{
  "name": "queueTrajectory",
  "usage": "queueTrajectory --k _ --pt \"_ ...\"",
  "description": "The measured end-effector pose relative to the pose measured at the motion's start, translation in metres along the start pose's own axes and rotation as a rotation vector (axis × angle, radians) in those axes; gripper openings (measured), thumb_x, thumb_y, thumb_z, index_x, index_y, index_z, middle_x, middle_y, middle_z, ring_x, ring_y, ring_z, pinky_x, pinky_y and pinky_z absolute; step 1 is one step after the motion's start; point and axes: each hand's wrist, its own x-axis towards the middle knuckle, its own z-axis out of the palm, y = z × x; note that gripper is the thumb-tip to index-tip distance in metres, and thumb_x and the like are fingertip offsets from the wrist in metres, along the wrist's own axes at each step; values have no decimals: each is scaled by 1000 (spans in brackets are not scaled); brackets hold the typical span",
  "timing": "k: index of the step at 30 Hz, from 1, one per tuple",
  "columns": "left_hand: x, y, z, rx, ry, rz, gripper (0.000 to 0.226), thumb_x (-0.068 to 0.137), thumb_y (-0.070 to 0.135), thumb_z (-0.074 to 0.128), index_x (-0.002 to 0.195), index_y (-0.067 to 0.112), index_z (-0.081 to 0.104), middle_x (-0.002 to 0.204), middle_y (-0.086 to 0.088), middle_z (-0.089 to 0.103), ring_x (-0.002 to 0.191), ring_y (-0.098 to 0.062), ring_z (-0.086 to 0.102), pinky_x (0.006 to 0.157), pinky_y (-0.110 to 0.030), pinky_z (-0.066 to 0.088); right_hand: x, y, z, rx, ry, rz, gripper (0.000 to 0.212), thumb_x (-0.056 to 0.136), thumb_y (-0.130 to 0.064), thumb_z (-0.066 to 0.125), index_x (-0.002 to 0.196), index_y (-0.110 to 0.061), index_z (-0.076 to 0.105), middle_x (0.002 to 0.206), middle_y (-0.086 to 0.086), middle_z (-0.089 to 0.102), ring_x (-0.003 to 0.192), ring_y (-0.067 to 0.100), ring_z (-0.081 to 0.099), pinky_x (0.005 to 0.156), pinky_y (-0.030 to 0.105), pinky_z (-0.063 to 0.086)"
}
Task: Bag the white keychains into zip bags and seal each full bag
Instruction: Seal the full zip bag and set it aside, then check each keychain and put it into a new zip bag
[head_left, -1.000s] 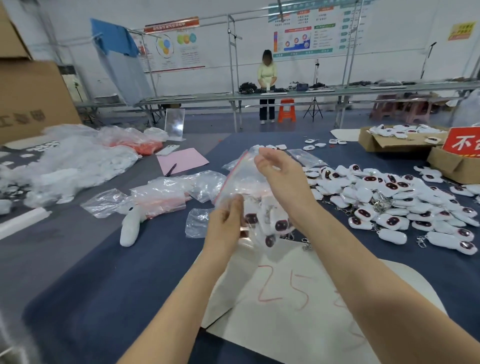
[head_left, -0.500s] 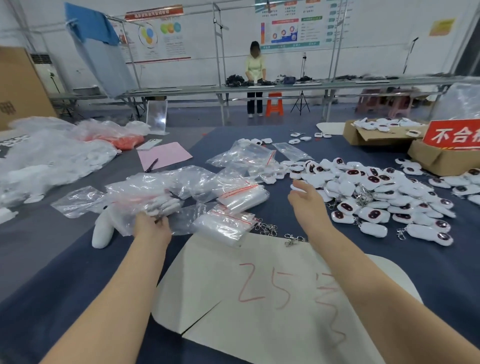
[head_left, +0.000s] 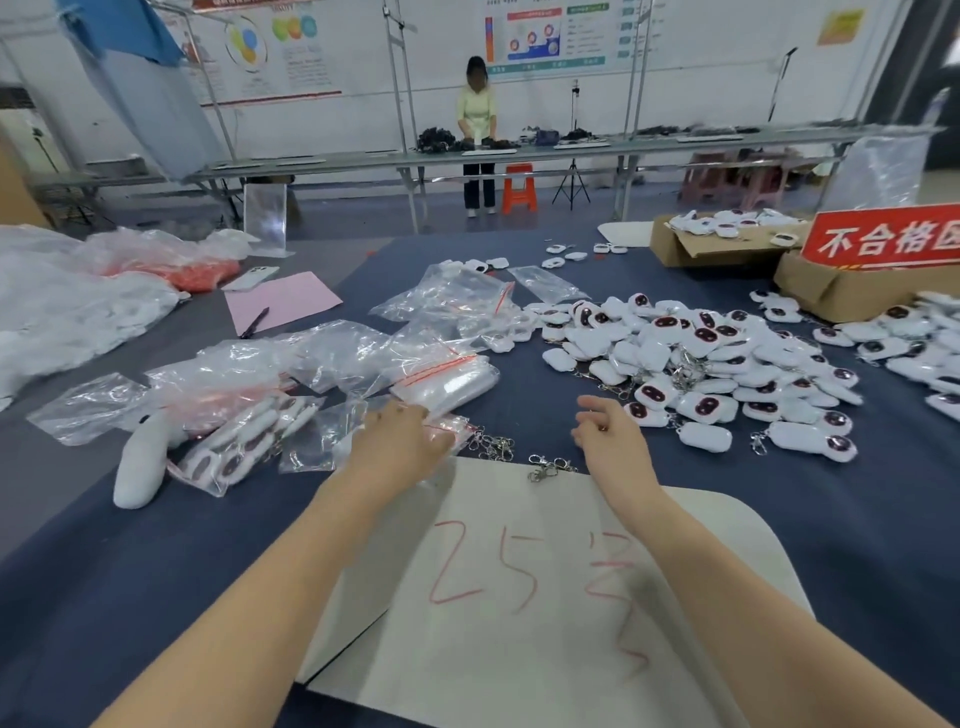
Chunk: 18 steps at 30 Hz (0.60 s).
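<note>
Left hand (head_left: 400, 441) touching bags (head_left: 448, 382), grip not discernible; right hand (head_left: 609, 434) loosely curled, empty, beside keychains (head_left: 701, 358).

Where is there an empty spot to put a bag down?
The white sheet near you is mostly bare, so is the blue cloth left of it, below the filled bag. Crowded: keychain pile on the right, loose zip bags on the left.

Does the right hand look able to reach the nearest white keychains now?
Probably yes: the right hand is open and empty, close beside the near edge of the white keychains, with nothing between them.
</note>
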Motion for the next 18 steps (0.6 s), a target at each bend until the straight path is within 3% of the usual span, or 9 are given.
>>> queueTrajectory --k 2,7,10,13,15,17,18 --pt "-2 0 8 123 -27 9 48 98 45 54 136 16 56 144 -15 48 134 -35 44 107 -43 39 -1 0 -1 3 -14 -14 34 98 -7 45 125 -22 60 108 -2 65 91 17 64 54 7 44" --pt "-9 -6 9 -5 110 54 32 100 40 57 122 16 63 124 -5 66 115 -28 60 89 -39 49 -3 3 1 19 -13 -57 36 98 -5 44 123 -25 60 107 -4 63 93 20 64 56 11 43" --pt "-14 -10 9 -7 221 103 23 105 37 50 114 17 60 112 4 71 104 -26 64 75 -35 42 -3 4 1 13 -25 -69 36 98 -5 44 122 -27 60 112 -4 63 98 19 65 61 18 44" --pt "-16 -13 1 22 374 124 27 109 34 38 108 17 59 101 -5 71 87 -30 60 67 -36 36 -3 1 1 40 -36 -80 37 98 -2 42 121 -26 60 111 -4 62 95 20 63 63 17 47" --pt "-15 -12 -15 -105 527 171 28 108 27 41 102 13 64 98 -10 70 83 -30 56 69 -40 41 -4 -3 1 54 -40 -95 38 98 -2 41 118 -29 60 112 -4 62 90 16 61 60 12 47" --pt "-13 -7 -37 -238 674 212 28 106 20 45 101 5 68 102 -15 68 90 -34 58 81 -44 46 -6 -8 1 69 -43 -112 40 98 -2 41 116 -30 61 112 -4 62 86 7 60 55 8 44" --pt "-13 -3 -51 -337 727 200 27 106 20 46 103 5 68 103 -14 66 90 -28 59 84 -39 45 -7 -12 2 76 -42 -125 39 98 -1 42 115 -31 61 111 -4 62 82 0 59 53 7 42"
